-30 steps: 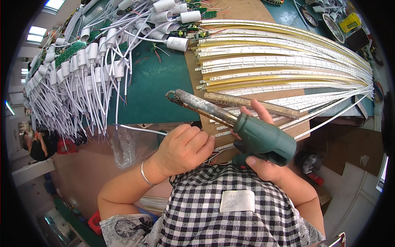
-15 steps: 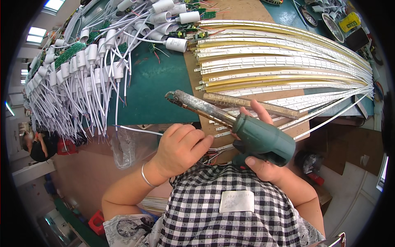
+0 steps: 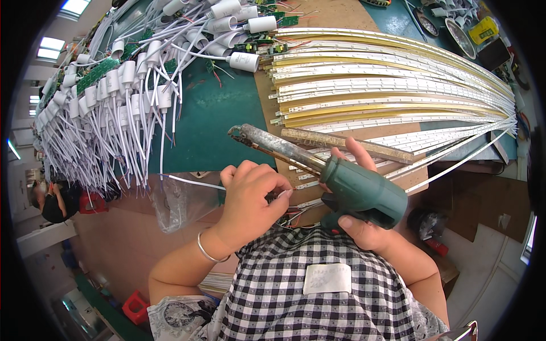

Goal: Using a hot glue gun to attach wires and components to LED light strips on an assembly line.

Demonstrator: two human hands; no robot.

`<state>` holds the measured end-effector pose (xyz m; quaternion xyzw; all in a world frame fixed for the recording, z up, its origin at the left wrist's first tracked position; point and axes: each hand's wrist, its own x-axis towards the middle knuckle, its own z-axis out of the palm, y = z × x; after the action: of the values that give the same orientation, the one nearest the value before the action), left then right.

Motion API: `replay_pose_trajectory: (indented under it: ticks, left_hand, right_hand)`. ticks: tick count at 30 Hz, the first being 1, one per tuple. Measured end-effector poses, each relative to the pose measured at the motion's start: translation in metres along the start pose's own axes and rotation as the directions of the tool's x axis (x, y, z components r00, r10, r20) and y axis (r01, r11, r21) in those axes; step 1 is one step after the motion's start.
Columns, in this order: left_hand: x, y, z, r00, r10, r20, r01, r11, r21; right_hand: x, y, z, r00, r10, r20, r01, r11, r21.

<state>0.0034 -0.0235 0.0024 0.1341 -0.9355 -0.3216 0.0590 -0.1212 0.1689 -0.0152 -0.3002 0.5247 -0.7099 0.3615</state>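
A green pistol-shaped soldering gun (image 3: 367, 192) with a long, worn metal barrel is gripped in my right hand (image 3: 364, 232). Its barrel points up and to the left, over the strip ends. My left hand (image 3: 250, 199) is closed in a pinch just left of the gun. A white cable (image 3: 196, 181) runs into that hand from the left; the cable's far end is hidden behind the fingers. Close by the fingertips lie thin red and white wires (image 3: 293, 215) at the ends of the nearest LED strips (image 3: 310, 203). Exactly what sits between finger and thumb is partly hidden.
Many white LED strips (image 3: 364, 85) fan across brown board. A wooden bar (image 3: 347, 145) lies over them. White lamp holders with cables (image 3: 131, 74) and green circuit boards (image 3: 99, 74) heap at left on the green table (image 3: 216, 125). Another person (image 3: 54, 204) is at far left.
My left hand has turned and its fingers have lifted and curled, with the fingertips still near the strip ends. My right hand and the soldering gun have stayed in place.
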Motion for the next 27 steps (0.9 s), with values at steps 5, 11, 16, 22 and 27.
replay_pose_trajectory:
  ticks: [5,11,16,22,27]
  left_hand:
    - [0.009,0.002,-0.008,0.993,0.022,0.114,-0.036,0.992,0.122]
    - [0.015,0.002,-0.013,0.988,0.06,0.139,-0.082,0.984,0.156]
    - [0.023,0.002,-0.016,0.98,0.054,0.193,-0.087,0.982,0.166]
    - [0.03,0.001,-0.019,0.968,0.079,0.24,-0.12,0.979,0.163]
    - [0.032,0.002,-0.018,0.959,0.045,0.28,-0.103,0.976,0.194]
  right_hand:
    - [0.0,0.002,0.002,0.997,0.065,-0.049,-0.064,0.998,0.015]
    - [0.001,0.0,0.001,0.992,0.1,-0.082,-0.101,0.995,-0.002]
    - [-0.002,0.003,-0.004,0.991,0.114,-0.068,-0.118,0.992,-0.046]
    - [0.0,0.001,-0.001,0.988,0.119,-0.096,-0.121,0.992,-0.017]
    - [0.002,-0.001,-0.001,0.989,0.11,-0.104,-0.109,0.994,0.015]
